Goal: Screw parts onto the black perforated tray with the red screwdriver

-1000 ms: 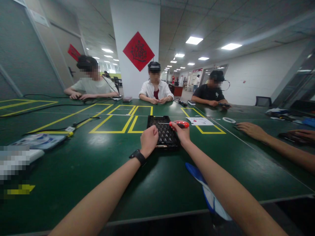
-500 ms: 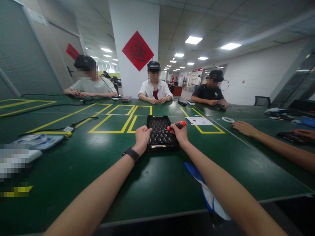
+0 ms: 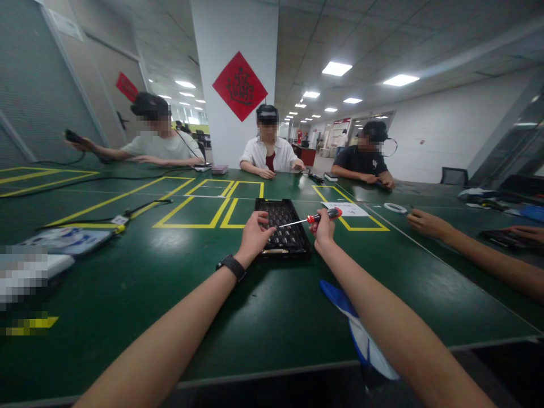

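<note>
Right hand (image 3: 324, 231) holds screwdriver (image 3: 315, 218) over black tray (image 3: 306, 248).

White pillar (image 3: 234, 31), red poster (image 3: 240, 86); bright ceiling lights (image 3: 337, 68); dark chair (image 3: 454, 175).

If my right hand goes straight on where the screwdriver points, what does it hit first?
The screwdriver in your right hand would probably meet your left hand first, near the thumb, though depth is unclear.

Office, prob. open-plan — ceiling light panels (image 3: 337, 68), black chair (image 3: 454, 175), green tbl (image 3: 263, 328) w/ yellow tape (image 3: 185, 226).
</note>
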Motion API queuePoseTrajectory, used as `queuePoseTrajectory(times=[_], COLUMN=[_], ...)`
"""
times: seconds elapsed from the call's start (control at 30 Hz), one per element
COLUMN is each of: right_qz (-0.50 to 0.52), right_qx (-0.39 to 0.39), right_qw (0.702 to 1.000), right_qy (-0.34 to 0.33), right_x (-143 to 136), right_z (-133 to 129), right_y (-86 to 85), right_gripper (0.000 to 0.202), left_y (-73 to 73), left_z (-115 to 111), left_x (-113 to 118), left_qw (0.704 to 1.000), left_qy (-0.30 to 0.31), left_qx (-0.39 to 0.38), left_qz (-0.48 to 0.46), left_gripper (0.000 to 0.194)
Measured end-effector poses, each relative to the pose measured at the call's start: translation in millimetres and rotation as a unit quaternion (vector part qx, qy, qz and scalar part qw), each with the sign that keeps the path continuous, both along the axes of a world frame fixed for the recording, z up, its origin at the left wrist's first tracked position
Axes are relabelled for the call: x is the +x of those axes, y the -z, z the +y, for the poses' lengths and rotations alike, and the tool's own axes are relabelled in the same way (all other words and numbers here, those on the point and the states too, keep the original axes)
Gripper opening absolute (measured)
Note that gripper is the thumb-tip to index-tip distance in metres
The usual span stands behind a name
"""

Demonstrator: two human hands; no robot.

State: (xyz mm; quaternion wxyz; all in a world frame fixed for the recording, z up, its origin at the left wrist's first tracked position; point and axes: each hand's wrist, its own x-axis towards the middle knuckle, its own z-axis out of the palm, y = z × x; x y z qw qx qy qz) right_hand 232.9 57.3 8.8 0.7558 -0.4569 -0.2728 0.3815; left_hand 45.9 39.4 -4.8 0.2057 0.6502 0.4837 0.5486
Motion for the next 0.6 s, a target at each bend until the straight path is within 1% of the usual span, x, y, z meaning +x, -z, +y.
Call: queuePoseTrajectory(times=[0.07, 0.1, 0.27, 0.6], right_qz=[0.032, 0.043, 0.055, 0.064], right_qx=[-0.016, -0.022, -0.023, -0.027], right_qw=[0.999, 0.999, 0.998, 0.998], right_qy=[-0.009, -0.012, -0.013, -0.01], right_x=[0.2, 0.0, -1.0, -0.9], right_z=[-0.5, -1.0, -1.6, 0.9], right_y=[0.4, 0.7, 2.7, 6.0], right_gripper=[0.024, 0.025, 0.025, 0.027], left_y=[1.4, 2.4, 6.4, 4.9], left_z=[1.7, 2.6, 4.9, 3.0], left_x=[0.1, 0.1, 0.0, 0.6], left_qw=[0.999, 0.998, 0.994, 0.996], left_qy=[0.034, 0.049, 0.098, 0.08], left_qx=[0.003, 0.003, -0.008, -0.026], left_qz=[0.03, 0.041, 0.042, 0.034], left_gripper=[0.053, 0.053, 0.021, 0.017])
